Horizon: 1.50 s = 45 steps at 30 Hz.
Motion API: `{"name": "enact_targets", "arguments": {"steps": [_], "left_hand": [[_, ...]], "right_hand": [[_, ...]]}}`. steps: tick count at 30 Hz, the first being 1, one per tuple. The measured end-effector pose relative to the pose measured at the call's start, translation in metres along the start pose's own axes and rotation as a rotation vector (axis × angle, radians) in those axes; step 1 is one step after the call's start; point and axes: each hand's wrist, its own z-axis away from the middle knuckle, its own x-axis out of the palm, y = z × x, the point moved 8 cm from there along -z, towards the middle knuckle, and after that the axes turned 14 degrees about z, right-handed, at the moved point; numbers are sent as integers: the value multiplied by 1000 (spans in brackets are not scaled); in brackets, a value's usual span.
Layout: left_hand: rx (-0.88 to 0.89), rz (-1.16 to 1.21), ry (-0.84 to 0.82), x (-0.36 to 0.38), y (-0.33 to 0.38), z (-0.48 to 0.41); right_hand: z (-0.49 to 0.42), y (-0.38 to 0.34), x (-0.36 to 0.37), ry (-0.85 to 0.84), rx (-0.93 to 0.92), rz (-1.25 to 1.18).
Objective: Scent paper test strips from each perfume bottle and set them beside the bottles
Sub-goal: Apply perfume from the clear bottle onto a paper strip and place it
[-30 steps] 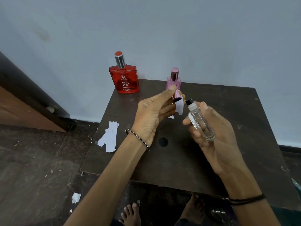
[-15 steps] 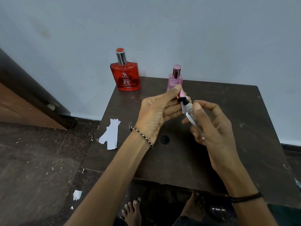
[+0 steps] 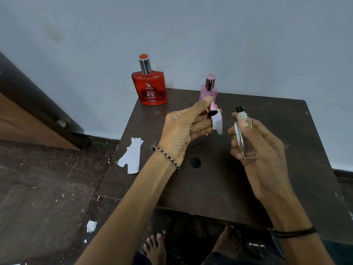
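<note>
My left hand (image 3: 186,129) holds a pink bottle cap (image 3: 212,109) under the thumb and a white paper strip (image 3: 217,124) between the fingers. My right hand (image 3: 256,148) grips a small clear glass bottle (image 3: 245,139), upright, its black spray top (image 3: 240,110) uncovered and about a hand's width right of the strip. A red perfume bottle (image 3: 149,87) stands at the table's far left corner. A pink perfume bottle (image 3: 208,88) with its cap on stands behind my left hand.
The dark wooden table (image 3: 286,169) stands against a pale wall. A bundle of white paper strips (image 3: 131,155) hangs over its left edge. Paper scraps (image 3: 91,226) lie on the floor. A wooden door frame (image 3: 28,119) is at left. My bare feet (image 3: 155,249) show below.
My hands have moved apart: the clear bottle went right and upright, away from the strip. Half a second ago the spray top was right against the strip.
</note>
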Motion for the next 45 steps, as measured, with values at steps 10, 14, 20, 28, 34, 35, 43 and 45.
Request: {"name": "enact_targets", "arguments": {"steps": [10, 14, 20, 28, 34, 35, 43, 45], "left_hand": [[22, -49, -16, 3, 1, 1], [19, -69, -16, 3, 0, 1], [19, -33, -19, 2, 1, 1], [-30, -5, -27, 5, -4, 2], [-42, -32, -23, 4, -5, 2], [-44, -37, -23, 5, -6, 2], [-74, -44, -13, 5, -10, 4], [-87, -41, -16, 5, -11, 4]], "right_hand": [[2, 0, 7, -55, 47, 47], [1, 1, 9, -80, 87, -35], [2, -6, 9, -85, 25, -53], [5, -2, 5, -22, -169, 339], [15, -24, 12, 146, -433, 831], [16, -26, 14, 168, -459, 877], [20, -30, 24, 207, -548, 1059], [20, -31, 26, 197, -543, 1072]]}}
